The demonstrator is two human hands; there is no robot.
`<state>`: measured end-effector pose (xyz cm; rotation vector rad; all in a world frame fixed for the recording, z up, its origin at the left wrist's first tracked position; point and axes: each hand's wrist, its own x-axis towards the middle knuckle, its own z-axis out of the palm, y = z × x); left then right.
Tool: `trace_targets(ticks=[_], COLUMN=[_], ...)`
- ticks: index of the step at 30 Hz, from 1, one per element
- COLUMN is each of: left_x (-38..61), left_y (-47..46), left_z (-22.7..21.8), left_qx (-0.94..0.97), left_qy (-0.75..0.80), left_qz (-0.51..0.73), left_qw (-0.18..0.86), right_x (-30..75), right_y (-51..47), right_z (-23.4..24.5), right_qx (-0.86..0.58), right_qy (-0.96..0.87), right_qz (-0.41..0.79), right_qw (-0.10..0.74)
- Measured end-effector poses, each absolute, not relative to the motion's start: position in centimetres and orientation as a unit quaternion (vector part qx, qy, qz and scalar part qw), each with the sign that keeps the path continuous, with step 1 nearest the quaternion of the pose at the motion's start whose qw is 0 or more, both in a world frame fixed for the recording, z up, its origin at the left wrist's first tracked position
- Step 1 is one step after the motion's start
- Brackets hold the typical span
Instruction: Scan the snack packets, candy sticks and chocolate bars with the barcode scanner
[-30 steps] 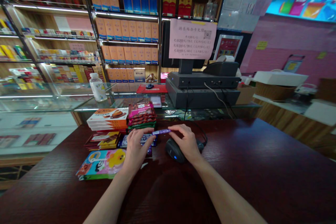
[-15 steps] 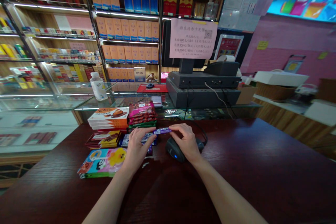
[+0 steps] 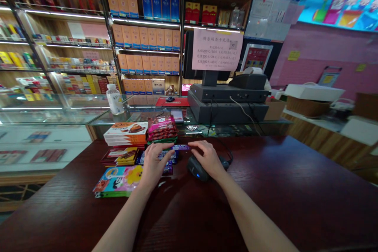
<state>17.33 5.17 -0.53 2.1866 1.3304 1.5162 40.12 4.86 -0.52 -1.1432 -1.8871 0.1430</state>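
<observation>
The left hand [image 3: 155, 162] is half curled, palm down, with thumb and forefinger closed on one end of a slim purple bar [image 3: 181, 147]. The right hand [image 3: 208, 158] meets it from three o'clock, fingers arched and tips pinched on the other end. The bar sits level between them, low over the dark wooden counter [image 3: 295, 189]; from where I stand I cannot tell whether it touches anything beneath. Under the left fingers lies a low pile of purple packets [image 3: 169, 169]. The heel of the right hand rests over a black device [image 3: 197, 170] with a small blue light, and its cable [image 3: 228, 156] trails off toward one o'clock and the till [image 3: 227, 104]. At eleven o'clock of the left hand a heap of pink packets [image 3: 162, 128] stands next to a stack of orange boxes [image 3: 126, 133]. Brown bars [image 3: 120, 156] lie at nine o'clock and a bright cartoon packet [image 3: 117, 180] at eight. To my eye the hold is by fingertips only, so a small twist could let the thin bar slip and skid into the pile. The pink heap looks loosely piled and close to the knuckles, and a brush could slide it over. Weight on the right palm might shove the device or catch its cable.
</observation>
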Motion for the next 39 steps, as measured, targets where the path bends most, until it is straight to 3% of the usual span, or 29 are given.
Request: trace_targets(ticks=[9,21,31,39], left_x=[17.1,17.1,17.0,17.0], left_y=[5.2,5.4,5.3,5.4], left_z=[-0.7,-1.0,-1.3,-1.2], left_qx=[0.703,0.686,0.675,0.674], left_qy=[0.467,0.481,0.494,0.488], left_qz=[0.53,0.539,0.54,0.547], left_qw=[0.078,0.087,0.094,0.09], right_x=[43.7,48.8,48.2,48.1], right_y=[5.3,3.4,1.5,2.0], right_z=[1.0,-0.6,-2.5,-3.7], right_qx=[-0.469,-0.473,-0.466,-0.458], right_qy=[-0.801,-0.814,-0.852,-0.851], right_qz=[0.095,0.179,0.089,0.063], right_qw=[0.36,0.285,0.223,0.251])
